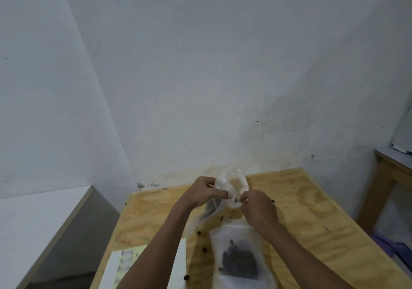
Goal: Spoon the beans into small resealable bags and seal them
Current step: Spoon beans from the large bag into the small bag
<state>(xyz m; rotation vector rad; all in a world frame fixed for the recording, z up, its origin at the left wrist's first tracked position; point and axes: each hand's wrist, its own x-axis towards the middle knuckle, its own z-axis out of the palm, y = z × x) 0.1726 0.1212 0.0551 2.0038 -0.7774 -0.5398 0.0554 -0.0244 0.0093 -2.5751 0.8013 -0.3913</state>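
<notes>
Above the far part of the wooden table [312, 217], both hands hold up a clear plastic bag [231, 186]. My left hand [204, 191] grips its left side, and my right hand [256, 206] pinches it near the middle. A few dark beans show through its lower part [210, 209]. A frosted resealable bag [240, 257] with a dark heap of beans lies flat on the table below my right wrist. Several loose beans [204, 249] are scattered on the wood. No spoon is visible.
White and yellow printed sheets [124, 264] lie at the table's near left, partly under my left forearm. A white-topped counter [44, 217] stands to the left, a second wooden table [392, 168] to the right. A grey wall rises right behind the table.
</notes>
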